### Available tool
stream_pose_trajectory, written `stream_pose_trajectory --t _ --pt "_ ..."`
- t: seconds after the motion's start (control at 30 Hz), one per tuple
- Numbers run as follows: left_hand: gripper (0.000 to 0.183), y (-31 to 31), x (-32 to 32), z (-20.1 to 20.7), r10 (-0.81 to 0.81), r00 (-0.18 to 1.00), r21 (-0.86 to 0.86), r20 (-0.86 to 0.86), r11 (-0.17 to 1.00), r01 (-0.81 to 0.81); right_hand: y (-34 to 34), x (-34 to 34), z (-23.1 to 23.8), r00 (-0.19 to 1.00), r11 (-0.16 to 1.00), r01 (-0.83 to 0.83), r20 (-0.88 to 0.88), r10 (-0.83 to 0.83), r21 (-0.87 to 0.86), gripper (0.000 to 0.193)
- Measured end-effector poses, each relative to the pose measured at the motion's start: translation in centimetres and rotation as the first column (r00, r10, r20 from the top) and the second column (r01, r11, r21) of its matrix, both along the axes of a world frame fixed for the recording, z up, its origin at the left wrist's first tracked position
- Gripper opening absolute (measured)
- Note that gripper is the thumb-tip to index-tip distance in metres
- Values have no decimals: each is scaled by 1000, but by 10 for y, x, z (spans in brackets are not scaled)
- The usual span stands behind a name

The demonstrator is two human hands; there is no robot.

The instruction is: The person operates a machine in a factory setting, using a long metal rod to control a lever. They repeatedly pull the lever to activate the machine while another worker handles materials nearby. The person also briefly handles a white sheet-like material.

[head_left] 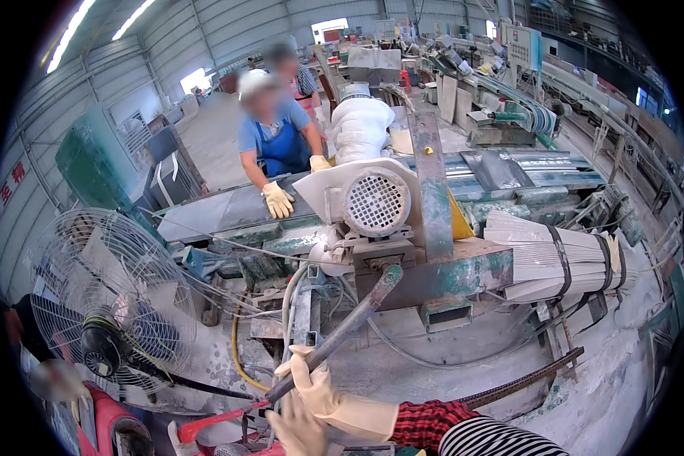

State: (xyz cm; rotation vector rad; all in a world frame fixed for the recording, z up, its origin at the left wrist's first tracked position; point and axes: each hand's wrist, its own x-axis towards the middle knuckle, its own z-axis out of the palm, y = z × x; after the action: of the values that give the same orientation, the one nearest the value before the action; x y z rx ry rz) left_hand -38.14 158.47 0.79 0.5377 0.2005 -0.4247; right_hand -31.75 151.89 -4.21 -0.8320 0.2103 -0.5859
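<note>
My right hand (318, 389), in a cream rubber glove, reaches in from the lower right. Its fingers are closed about the lower part of a grey metal lever bar (351, 328). This bar slants up to a green-worn pivot below a machine's motor (376, 203) with a round grille. Just below, near the lower edge, my left hand (300, 432) wears a similar glove and is blurred. Its fingers look stretched out, with nothing seen in them. A red bar (216, 419) lies left of both hands, close to the lever's lower end.
A wire-caged fan (114, 304) stands at left. Across the machine, a person in a blue apron (285, 152) rests gloved hands by a dark slab (254, 209); another person stands behind. Strapped pale strips (551, 258) lie at right. Cables and a yellow hose (239, 353) hang below the machine.
</note>
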Motion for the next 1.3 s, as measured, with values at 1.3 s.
stream_pose_trajectory --t 1.3 --pt "17 -258 -94 -73 -556 -816 900 -155 260 -349 -383 -321 -13 691 816 315 -472 -548 -485 55"
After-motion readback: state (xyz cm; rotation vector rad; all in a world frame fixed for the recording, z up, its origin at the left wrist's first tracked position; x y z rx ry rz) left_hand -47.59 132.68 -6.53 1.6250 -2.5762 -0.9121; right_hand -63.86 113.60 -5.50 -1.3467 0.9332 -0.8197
